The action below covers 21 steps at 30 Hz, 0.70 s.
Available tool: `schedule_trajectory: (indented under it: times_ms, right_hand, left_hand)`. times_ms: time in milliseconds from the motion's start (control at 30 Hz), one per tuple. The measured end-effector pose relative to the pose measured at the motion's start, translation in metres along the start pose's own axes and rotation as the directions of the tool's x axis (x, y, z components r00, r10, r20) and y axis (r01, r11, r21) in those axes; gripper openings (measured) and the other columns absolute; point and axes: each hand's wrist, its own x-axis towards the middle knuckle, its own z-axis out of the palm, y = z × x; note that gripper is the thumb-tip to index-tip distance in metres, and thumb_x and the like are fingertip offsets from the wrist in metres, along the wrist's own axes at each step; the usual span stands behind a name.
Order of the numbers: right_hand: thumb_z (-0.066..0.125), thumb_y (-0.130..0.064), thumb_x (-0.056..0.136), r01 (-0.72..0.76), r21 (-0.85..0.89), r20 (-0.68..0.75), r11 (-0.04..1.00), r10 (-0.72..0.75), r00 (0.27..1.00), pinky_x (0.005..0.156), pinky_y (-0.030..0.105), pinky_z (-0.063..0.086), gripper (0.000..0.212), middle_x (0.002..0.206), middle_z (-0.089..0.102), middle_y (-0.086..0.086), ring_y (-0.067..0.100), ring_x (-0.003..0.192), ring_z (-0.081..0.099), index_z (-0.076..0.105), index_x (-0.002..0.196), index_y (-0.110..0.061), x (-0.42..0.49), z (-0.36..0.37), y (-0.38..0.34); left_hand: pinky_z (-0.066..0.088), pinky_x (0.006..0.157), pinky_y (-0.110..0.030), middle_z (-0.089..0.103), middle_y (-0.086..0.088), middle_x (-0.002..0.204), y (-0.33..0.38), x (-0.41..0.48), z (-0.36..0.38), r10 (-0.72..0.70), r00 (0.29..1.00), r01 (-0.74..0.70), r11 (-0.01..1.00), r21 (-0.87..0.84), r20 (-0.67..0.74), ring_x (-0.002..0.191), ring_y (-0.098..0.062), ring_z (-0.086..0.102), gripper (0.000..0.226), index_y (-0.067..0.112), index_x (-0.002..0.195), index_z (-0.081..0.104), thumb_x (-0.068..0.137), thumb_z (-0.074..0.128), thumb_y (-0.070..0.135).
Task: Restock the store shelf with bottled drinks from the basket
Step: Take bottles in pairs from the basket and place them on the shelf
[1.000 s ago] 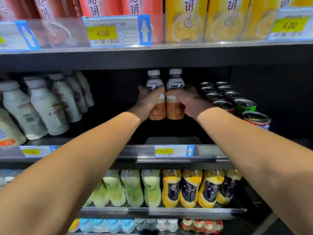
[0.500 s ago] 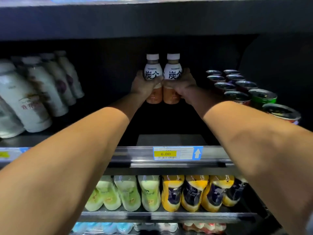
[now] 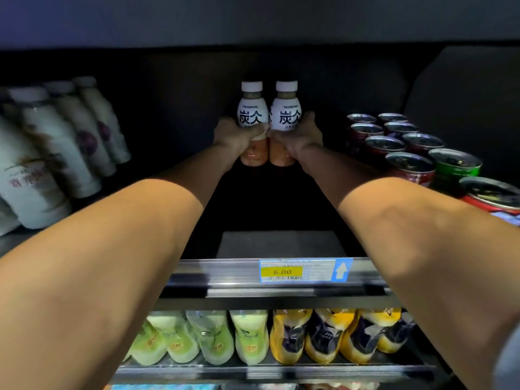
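Two small bottles with white caps, white labels and brown drink stand upright side by side deep in the dark middle shelf point(image 3: 281, 243). My left hand point(image 3: 235, 137) grips the left bottle point(image 3: 251, 114) around its middle. My right hand point(image 3: 299, 136) grips the right bottle point(image 3: 286, 114) the same way. Both arms are stretched far into the shelf. The bottles' bases are in shadow, so I cannot tell whether they rest on the shelf floor. The basket is out of view.
White milky bottles point(image 3: 42, 164) fill the shelf's left side; rows of red and green cans point(image 3: 408, 153) fill its right. A price tag point(image 3: 305, 271) reading 6.00 sits on the front rail. Green bottles point(image 3: 208, 339) and yellow bottles point(image 3: 323, 336) line the shelf below.
Both hands have pushed the two bottles further back into the shelf. My head has moved closer and lower, so the upper shelf with its cartons has left the view.
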Motion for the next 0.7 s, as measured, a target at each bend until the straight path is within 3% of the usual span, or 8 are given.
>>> schedule_trajectory:
  times_ms: [267, 433, 700]
  right_hand:
    - [0.084, -0.034, 0.072, 0.007, 0.001, -0.013, 1.000, -0.007, 1.000, 0.095, 0.037, 0.050, 0.075, 0.132, 0.057, 0.008, 0.026, 0.118, 0.058, 0.040, 0.130, -0.015, 0.010, 0.003, 0.005]
    - [0.084, -0.033, 0.073, 0.015, -0.015, -0.036, 1.000, -0.016, 0.999, 0.094, 0.032, 0.050, 0.072, 0.128, 0.061, 0.007, 0.024, 0.116, 0.060, 0.042, 0.129, -0.013, 0.008, 0.004, 0.003]
    - [0.081, -0.034, 0.076, -0.023, 0.002, -0.072, 1.000, 0.023, 0.997, 0.092, 0.028, 0.046, 0.064, 0.127, 0.063, 0.007, 0.025, 0.116, 0.061, 0.046, 0.126, -0.014, 0.000, 0.008, 0.000]
  left_hand:
    - [0.059, 0.084, -0.034, 0.073, -0.004, 0.104, -0.008, 0.015, 0.009, 0.001, 1.000, -0.001, 0.999, -0.033, 0.005, 0.090, -0.015, 0.071, 0.052, 0.012, 0.108, 0.068, 0.070, 0.086, 0.044]
    - [0.057, 0.080, -0.030, 0.071, -0.004, 0.111, -0.008, 0.017, 0.012, 0.028, 0.997, -0.024, 0.998, 0.061, -0.065, 0.097, -0.017, 0.070, 0.071, 0.008, 0.118, 0.062, 0.067, 0.084, 0.053]
    - [0.058, 0.087, -0.035, 0.071, -0.005, 0.111, -0.005, 0.019, 0.013, -0.063, 0.996, 0.064, 0.998, 0.014, -0.059, 0.097, -0.019, 0.070, 0.085, 0.009, 0.119, 0.063, 0.054, 0.086, 0.058]
